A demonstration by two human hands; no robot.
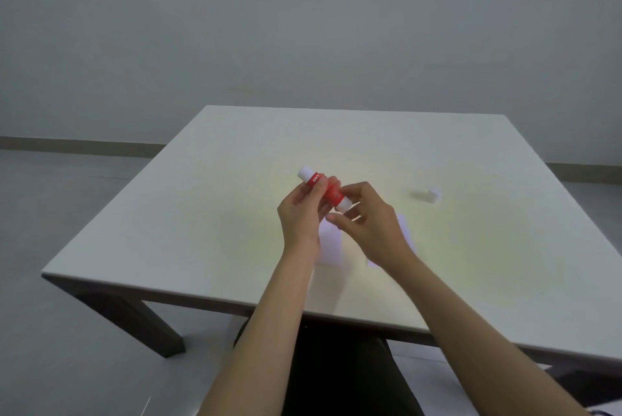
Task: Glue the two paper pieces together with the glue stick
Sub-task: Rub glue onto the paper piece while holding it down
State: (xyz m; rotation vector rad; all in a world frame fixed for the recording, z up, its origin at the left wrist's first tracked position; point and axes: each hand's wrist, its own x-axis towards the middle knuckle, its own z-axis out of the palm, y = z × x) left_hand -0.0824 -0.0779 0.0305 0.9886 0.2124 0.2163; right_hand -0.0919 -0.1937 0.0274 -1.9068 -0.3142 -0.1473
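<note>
I hold a red and white glue stick (323,187) tilted above the middle of the table. My left hand (303,213) grips its red barrel. The fingers of my right hand (367,213) pinch its lower white end. Its white cap (434,194) lies on the table to the right, apart from the stick. Two pale paper pieces lie flat under my hands: one (331,242) below my left wrist, the other (405,230) mostly hidden behind my right hand.
The white table (202,213) has dark legs, and its near edge runs across just in front of my lap. A grey wall and floor lie beyond the far edge.
</note>
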